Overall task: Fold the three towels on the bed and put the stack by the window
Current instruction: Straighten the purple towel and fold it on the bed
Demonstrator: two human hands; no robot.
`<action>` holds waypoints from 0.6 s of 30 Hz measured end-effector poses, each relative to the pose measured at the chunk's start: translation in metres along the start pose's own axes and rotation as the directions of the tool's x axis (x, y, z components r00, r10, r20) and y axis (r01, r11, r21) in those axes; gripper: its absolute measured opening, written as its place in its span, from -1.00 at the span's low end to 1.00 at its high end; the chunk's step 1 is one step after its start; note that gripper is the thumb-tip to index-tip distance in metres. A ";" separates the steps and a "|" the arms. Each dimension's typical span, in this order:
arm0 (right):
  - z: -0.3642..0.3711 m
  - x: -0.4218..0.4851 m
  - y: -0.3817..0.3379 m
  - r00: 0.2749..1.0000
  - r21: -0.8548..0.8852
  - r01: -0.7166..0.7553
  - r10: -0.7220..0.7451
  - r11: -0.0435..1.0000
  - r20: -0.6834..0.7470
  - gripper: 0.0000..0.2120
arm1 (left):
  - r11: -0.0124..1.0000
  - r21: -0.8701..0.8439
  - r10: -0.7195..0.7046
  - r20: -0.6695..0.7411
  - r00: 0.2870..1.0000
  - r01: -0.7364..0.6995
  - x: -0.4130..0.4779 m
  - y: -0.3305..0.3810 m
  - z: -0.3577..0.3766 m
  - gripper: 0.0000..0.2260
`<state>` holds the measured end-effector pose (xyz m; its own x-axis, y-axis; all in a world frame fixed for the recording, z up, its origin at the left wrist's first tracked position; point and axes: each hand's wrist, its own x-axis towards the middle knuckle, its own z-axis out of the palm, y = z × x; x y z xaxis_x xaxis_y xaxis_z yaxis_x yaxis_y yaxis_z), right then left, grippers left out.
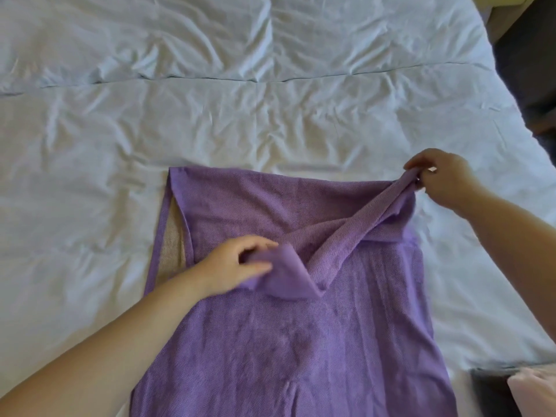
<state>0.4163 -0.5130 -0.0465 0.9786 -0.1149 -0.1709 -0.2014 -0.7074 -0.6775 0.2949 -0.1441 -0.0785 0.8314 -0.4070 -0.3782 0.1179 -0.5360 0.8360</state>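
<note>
A purple towel (288,341) lies lengthwise on the white bed (240,100), reaching from mid-frame to the bottom edge. Its far end is lifted and partly doubled back. My left hand (237,266) pinches one corner of that end over the towel's middle. My right hand (442,179) pinches the other corner, raised at the towel's far right. The hem runs taut between the two hands. A pale underside shows along the towel's left edge.
A dark folded cloth (487,392) and a pale pink cloth (535,392) lie at the bed's bottom right corner. Beyond the bed's right edge are dark floor and furniture (526,70). The wrinkled white cover stretches far and left.
</note>
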 end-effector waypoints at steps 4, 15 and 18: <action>-0.007 -0.004 -0.013 0.972 -0.065 0.104 -0.088 0.992 0.217 -0.54 | 0.957 -0.206 -0.285 -0.536 0.794 0.204 0.029 -0.014 -0.041 -0.97; -0.021 0.003 -0.032 0.882 -0.851 0.446 -0.296 0.278 0.366 -0.77 | 0.913 -0.369 -0.394 -0.691 0.606 0.172 0.069 -0.033 -0.107 -0.80; -0.024 0.010 -0.034 0.925 -0.695 0.318 -0.371 0.645 0.078 -0.78 | 0.928 -0.351 -0.360 -0.760 0.540 0.125 0.067 -0.029 -0.114 -0.73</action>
<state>0.4340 -0.5069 -0.0083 0.9768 0.2110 0.0376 0.2109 -0.9775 0.0064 0.4093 -0.0711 -0.0828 0.8198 0.5354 -0.2030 0.4036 -0.2888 0.8681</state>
